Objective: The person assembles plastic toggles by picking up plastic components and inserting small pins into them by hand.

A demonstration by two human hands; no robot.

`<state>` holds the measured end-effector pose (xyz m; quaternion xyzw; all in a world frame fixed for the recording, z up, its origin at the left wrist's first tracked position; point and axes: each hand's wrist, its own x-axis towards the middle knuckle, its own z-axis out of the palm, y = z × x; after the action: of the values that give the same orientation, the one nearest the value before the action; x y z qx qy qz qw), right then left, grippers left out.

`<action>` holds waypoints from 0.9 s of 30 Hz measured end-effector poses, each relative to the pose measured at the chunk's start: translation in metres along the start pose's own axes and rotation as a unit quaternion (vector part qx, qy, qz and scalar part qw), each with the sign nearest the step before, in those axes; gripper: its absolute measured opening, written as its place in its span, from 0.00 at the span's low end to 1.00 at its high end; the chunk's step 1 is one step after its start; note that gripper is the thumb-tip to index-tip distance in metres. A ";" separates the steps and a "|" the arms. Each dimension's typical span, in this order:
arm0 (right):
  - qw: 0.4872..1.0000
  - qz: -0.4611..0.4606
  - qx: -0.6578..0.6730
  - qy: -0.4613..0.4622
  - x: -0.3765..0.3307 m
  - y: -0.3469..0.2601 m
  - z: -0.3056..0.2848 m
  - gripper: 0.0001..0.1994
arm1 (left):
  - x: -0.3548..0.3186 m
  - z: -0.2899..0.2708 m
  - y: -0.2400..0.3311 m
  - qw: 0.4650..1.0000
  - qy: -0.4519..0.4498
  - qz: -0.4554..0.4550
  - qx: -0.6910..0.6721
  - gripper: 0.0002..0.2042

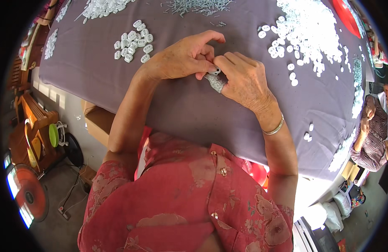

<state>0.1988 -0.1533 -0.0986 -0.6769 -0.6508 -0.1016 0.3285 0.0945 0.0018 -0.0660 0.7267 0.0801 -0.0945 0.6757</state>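
Note:
Over the middle of the table, my two hands meet at a small white plastic piece [217, 72] with dark round holes. My left hand [177, 59] pinches it between thumb and a bent finger, while its index finger stretches out ahead. My right hand [246, 82] closes on the same piece from the other side, its fingers curled. A grey speckled wrap [216, 83] covers my right thumb. Most of the piece is hidden by the fingers, and whether a nail is in it I cannot tell.
A grey-purple cloth [190, 105] covers the table. Small white pieces lie in a cluster [135, 40] at the left and a large heap [309, 33] at the right. Thin metal nails [198, 6] are piled at the back, near a red basin [347, 17]. Another person [370, 134] sits at far right.

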 end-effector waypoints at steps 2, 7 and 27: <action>1.000 -0.002 -0.012 0.007 0.000 -0.001 0.001 0.09 | 0.000 0.001 0.001 1.000 0.003 -0.004 -0.005 0.28; 0.999 -0.013 -0.033 -0.018 0.003 -0.004 -0.004 0.09 | -0.003 0.000 -0.002 0.999 0.018 -0.011 -0.033 0.30; 0.999 -0.003 0.014 -0.039 0.002 -0.004 -0.006 0.11 | -0.003 -0.011 -0.004 0.996 0.023 -0.003 -0.092 0.16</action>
<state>0.1965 -0.1552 -0.0917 -0.6738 -0.6662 -0.0672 0.3125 0.0909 0.0126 -0.0684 0.6635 0.1058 -0.0718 0.7372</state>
